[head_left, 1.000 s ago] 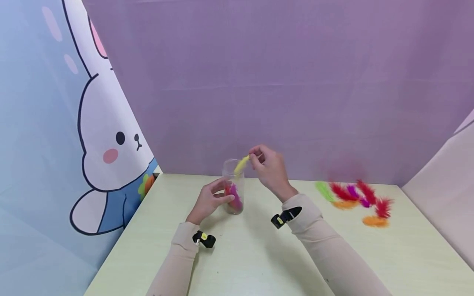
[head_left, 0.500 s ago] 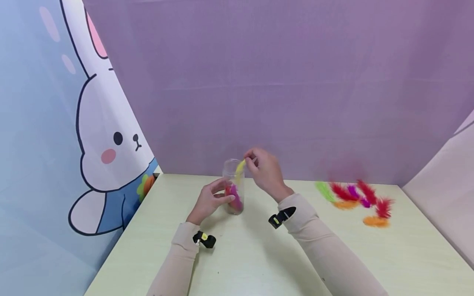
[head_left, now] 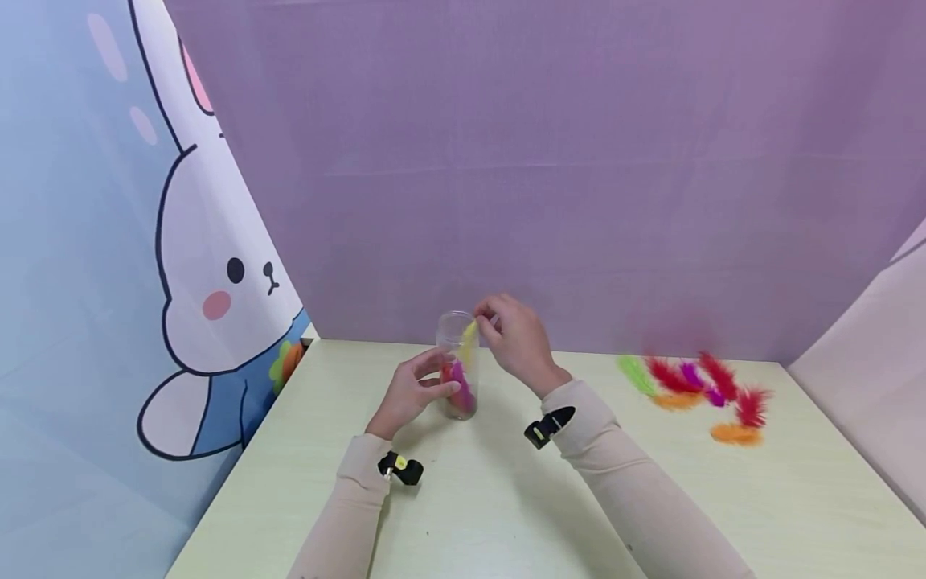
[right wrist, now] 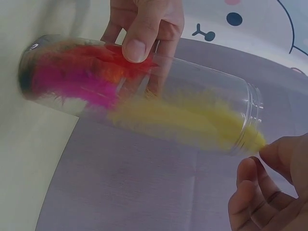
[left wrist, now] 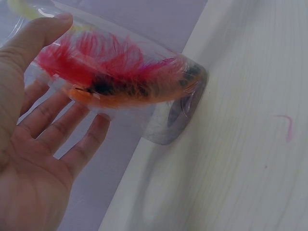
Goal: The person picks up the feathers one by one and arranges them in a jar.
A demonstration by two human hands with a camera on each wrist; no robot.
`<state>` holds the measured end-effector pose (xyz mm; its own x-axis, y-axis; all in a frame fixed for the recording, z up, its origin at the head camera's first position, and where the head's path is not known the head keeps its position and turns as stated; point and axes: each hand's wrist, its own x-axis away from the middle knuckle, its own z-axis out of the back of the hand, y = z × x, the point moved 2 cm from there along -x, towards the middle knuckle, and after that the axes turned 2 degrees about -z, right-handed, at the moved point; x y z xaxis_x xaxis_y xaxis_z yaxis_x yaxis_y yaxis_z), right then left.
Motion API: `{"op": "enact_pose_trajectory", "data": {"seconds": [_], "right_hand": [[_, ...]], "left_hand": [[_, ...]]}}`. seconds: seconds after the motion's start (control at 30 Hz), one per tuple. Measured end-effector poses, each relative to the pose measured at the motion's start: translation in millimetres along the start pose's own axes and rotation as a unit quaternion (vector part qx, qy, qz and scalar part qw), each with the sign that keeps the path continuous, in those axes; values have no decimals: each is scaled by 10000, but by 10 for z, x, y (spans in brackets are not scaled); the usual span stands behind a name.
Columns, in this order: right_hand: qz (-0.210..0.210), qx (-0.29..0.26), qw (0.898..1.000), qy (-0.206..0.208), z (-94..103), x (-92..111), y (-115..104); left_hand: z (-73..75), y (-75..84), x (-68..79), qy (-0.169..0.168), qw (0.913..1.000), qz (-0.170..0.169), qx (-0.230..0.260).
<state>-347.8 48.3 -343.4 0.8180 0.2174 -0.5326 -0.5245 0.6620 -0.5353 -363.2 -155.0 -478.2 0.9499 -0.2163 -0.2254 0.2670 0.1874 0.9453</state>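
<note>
A clear jar point(head_left: 447, 328) stands upright on the table, with red, magenta and orange feathers point(left wrist: 120, 62) in its lower part. My left hand point(head_left: 408, 394) holds the jar around its side, thumb in front and fingers behind. Most of a yellow feather point(right wrist: 192, 120) is inside the jar, reaching down to the magenta one. At the open rim, my right hand point(head_left: 517, 338) pinches the yellow feather's upper end between thumb and finger. The other fingers of that hand are bent, just outside the rim.
On the right of the table point(head_left: 463, 515) lie loose feathers: a green feather point(head_left: 637, 375), several red and magenta ones, and an orange feather point(head_left: 736, 434) nearest me. A purple backdrop point(head_left: 550, 177) rises behind the table; a rabbit-print cloth point(head_left: 217, 265) hangs at the left.
My right hand has moved left and slightly down, lowering the yellow feather from the jar's mouth to mostly inside. My left hand keeps its hold on the jar in the same place.
</note>
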Motion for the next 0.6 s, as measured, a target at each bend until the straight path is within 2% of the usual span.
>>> {"op": "enact_pose_trajectory", "data": {"seconds": [0.3, 0.6], "right_hand": [[28, 24, 10000, -38, -26, 12, -1], [-126, -177, 9998, -48, -24, 55, 37]], "left_hand": [[17, 26, 9, -1, 9999, -128, 49], [53, 19, 14, 37, 9999, -74, 132]]}}
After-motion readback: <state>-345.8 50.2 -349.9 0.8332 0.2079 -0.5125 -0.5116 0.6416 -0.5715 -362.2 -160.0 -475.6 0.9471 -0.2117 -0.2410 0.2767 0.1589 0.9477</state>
